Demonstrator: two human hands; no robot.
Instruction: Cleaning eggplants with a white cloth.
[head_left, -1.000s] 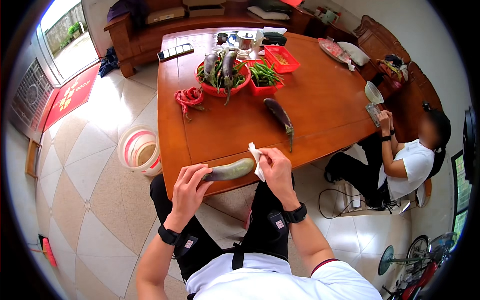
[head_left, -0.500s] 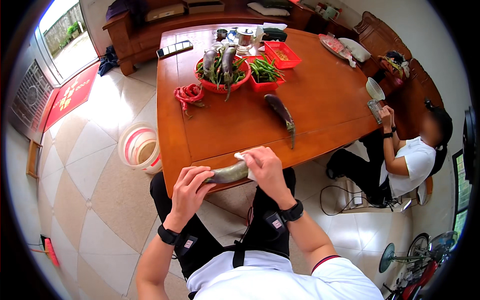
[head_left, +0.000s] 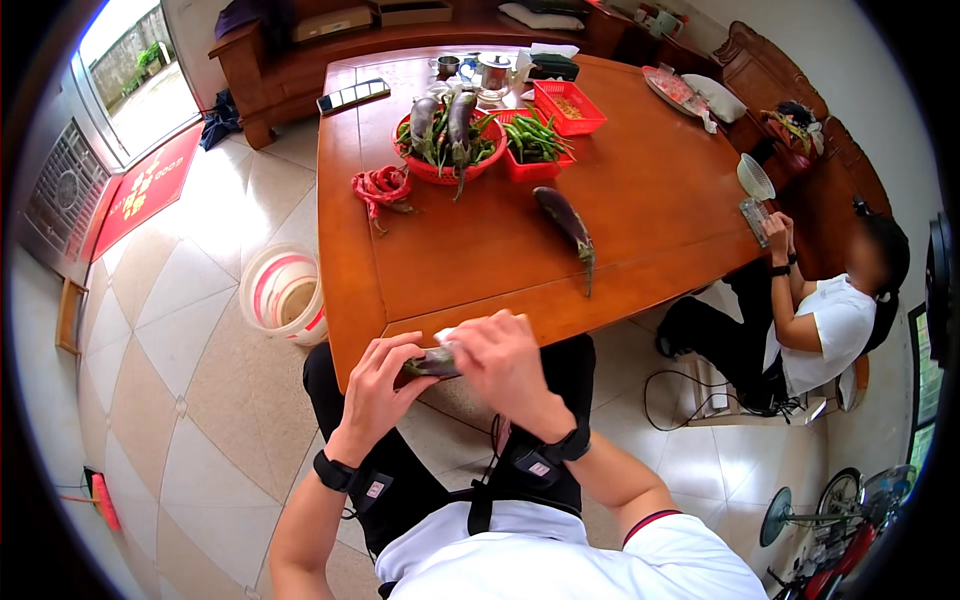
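At the table's near edge my left hand [head_left: 374, 388] is closed around one end of an eggplant [head_left: 430, 364]. My right hand [head_left: 502, 366] pinches a white tissue or cloth [head_left: 444, 337] against the eggplant's surface, and its fingers hide the other end. A second eggplant [head_left: 566, 222] lies on the wooden table [head_left: 460, 265] in front of me. Farther back, a red round basket [head_left: 455, 176] holds more eggplants and green peppers. Beside it, long green peppers [head_left: 535, 137] fill a red square basket, and red peppers [head_left: 379, 188] lie to the left.
A white and red bucket [head_left: 283, 292] stands on the floor left of the table. On the tabletop are a phone [head_left: 353, 96], a metal pot [head_left: 494, 73] and another red basket [head_left: 569, 107]. A person [head_left: 825, 315] sits at the right, hands at the table edge. A motorcycle [head_left: 845, 550] stands lower right.
My right hand has moved left along the eggplant with the white tissue or cloth, closer to my left hand. The left hand keeps its grip in about the same place.
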